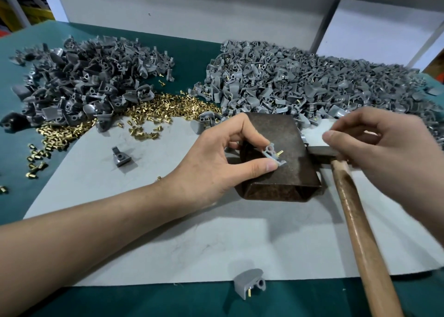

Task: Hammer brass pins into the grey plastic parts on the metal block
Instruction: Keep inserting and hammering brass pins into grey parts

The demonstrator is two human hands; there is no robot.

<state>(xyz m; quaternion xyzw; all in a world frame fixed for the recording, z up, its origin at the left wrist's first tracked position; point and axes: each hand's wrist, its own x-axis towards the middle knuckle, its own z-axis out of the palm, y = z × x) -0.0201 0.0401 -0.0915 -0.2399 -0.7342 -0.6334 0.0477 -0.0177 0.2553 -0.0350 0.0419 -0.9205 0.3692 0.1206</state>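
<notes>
A dark metal block [286, 175] stands on a white sheet [187, 244]. My left hand [216, 163] pinches a grey plastic part [271, 152] between thumb and fingers and holds it on the block's top. A brass pin [280, 152] sticks out of the part to the right. A hammer [355, 220] with a wooden handle lies on the sheet, its steel head [322, 151] against the block's right side. My right hand [384, 148] hovers blurred just above the hammer head, fingers loosely bent, with nothing seen in them.
A dark grey pile of parts [91, 76] lies at the back left and a larger pile [312, 83], some with pins, at the back right. Loose brass pins [153, 110] spread between them. Single parts lie at the left [121, 157] and the front edge [249, 284].
</notes>
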